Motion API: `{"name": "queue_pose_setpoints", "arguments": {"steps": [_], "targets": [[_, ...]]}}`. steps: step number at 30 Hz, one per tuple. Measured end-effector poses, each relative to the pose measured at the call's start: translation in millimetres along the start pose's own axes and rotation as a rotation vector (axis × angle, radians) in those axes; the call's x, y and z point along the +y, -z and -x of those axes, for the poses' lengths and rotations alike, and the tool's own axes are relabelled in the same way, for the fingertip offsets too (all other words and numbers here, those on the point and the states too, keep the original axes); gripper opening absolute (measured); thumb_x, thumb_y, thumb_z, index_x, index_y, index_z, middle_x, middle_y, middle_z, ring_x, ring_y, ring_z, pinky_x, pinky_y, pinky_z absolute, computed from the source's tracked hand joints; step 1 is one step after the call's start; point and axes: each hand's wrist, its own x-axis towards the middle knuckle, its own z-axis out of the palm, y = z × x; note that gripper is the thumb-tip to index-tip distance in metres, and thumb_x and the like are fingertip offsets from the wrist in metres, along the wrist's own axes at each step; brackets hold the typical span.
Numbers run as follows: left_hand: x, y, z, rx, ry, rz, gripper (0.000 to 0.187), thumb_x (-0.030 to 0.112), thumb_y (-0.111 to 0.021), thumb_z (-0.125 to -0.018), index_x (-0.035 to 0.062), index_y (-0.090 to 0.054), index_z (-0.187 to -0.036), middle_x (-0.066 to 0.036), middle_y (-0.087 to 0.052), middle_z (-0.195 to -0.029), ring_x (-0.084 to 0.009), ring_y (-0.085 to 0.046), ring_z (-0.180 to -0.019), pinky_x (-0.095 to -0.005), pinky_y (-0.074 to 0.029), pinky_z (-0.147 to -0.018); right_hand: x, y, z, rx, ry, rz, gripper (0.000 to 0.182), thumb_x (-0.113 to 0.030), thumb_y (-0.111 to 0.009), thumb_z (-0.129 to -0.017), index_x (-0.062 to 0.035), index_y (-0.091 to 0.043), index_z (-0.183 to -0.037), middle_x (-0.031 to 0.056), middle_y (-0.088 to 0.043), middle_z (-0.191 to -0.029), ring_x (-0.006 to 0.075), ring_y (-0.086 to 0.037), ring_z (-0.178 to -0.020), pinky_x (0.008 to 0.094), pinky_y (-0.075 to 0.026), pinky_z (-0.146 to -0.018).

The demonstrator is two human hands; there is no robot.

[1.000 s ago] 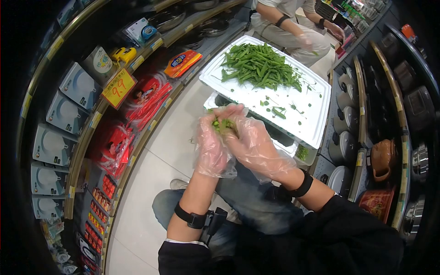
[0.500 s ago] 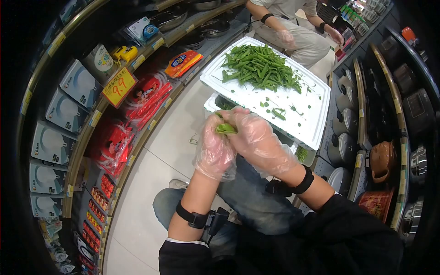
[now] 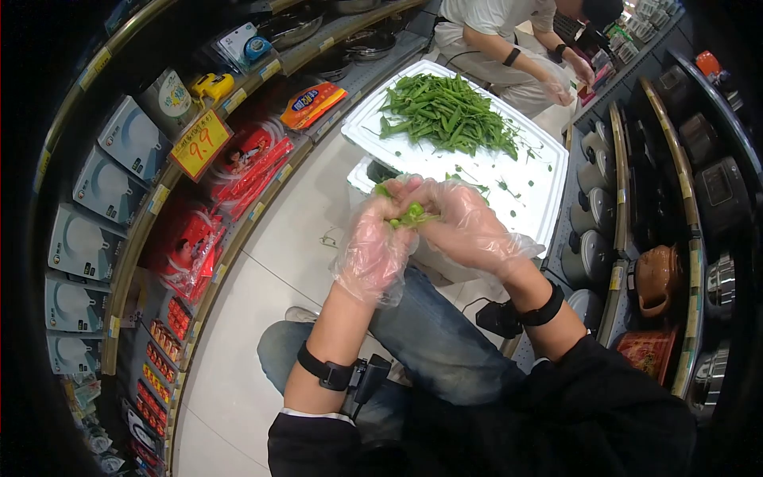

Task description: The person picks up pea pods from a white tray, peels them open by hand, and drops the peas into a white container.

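Note:
Both my hands wear clear plastic gloves and meet in the middle of the head view. My left hand [image 3: 372, 250] is closed around a pea pod [image 3: 411, 218], which is split so that round green peas show. From the other side my right hand [image 3: 465, 230] pinches the same pod, its fingertips close to the left ones. Just beyond them lies a white foam lid [image 3: 548, 191] bearing a heap of green pea pods [image 3: 449, 115], with loose peas and stem bits scattered near it. Under the lid, a white foam box [image 3: 359, 176] is partly hidden by my hands.
Shelves with boxed goods [image 3: 83, 246], red packets [image 3: 187, 246] and a yellow price sign [image 3: 199, 145] line the left. Pots [image 3: 588, 254] fill the right shelves. A co-worker [image 3: 509, 48] with gloved hands crouches past the lid. My knees [image 3: 445, 342] are below my hands.
The pod between my hands has come open, and peas now show. My right hand has moved slightly right and down. The co-worker has leaned forward, bringing both hands closer together.

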Motion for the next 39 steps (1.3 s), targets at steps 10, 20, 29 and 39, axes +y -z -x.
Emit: {"name": "queue_pose_setpoints", "arguments": {"steps": [10, 20, 29, 39], "targets": [[0.0, -13.3, 4.1, -0.091, -0.037, -0.054, 0.040, -0.006, -0.038, -0.079, -0.0011, -0.046, -0.117, -0.014, -0.049, -0.125, -0.0271, -0.047, -0.121, -0.0362, -0.041, -0.101, 7.2, 9.8, -3.0, 0.031, -0.063, -0.321, 0.018, -0.005, -0.064, -0.074, 0.0034, -0.064, -0.090, 0.0152, -0.068, -0.097, 0.0181, -0.064, -0.088, 0.0301, -0.049, -0.078], [9.6, -20.3, 12.3, -0.185, 0.121, -0.248, 0.045, -0.007, -0.038, -0.080, -0.0069, -0.040, -0.125, -0.014, -0.048, -0.125, -0.0231, -0.050, -0.117, -0.0364, -0.044, -0.100, 6.0, 14.8, -23.3, -0.060, -0.008, -0.121, 0.024, -0.011, -0.054, -0.073, 0.0030, -0.067, -0.088, 0.0179, -0.065, -0.075, 0.0223, -0.064, -0.070, 0.0329, -0.049, -0.068], [2.2, -25.6, 11.7, 0.170, 0.184, -0.573, 0.020, 0.008, -0.047, -0.086, -0.0010, -0.052, -0.104, -0.006, -0.054, -0.084, -0.0130, -0.052, -0.065, -0.0255, -0.047, -0.056, 33.4, 9.3, -17.8, 0.100, 0.154, 0.069, 0.020, -0.009, -0.053, -0.074, 0.0037, -0.063, -0.086, 0.0229, -0.062, -0.075, 0.0338, -0.063, -0.071, 0.0400, -0.049, -0.066], [-4.9, 0.7, -3.0, 0.231, 0.305, -0.152, 0.012, 0.013, -0.048, -0.085, 0.0034, -0.051, -0.090, 0.000, -0.041, -0.067, -0.0069, -0.034, -0.049, -0.0206, -0.027, -0.041, 45.3, -11.3, 6.4, 0.505, 0.195, 0.021, 0.016, -0.013, -0.058, -0.085, 0.0027, -0.062, -0.087, 0.0126, -0.061, -0.066, 0.0220, -0.059, -0.058, 0.0330, -0.046, -0.055]]}}
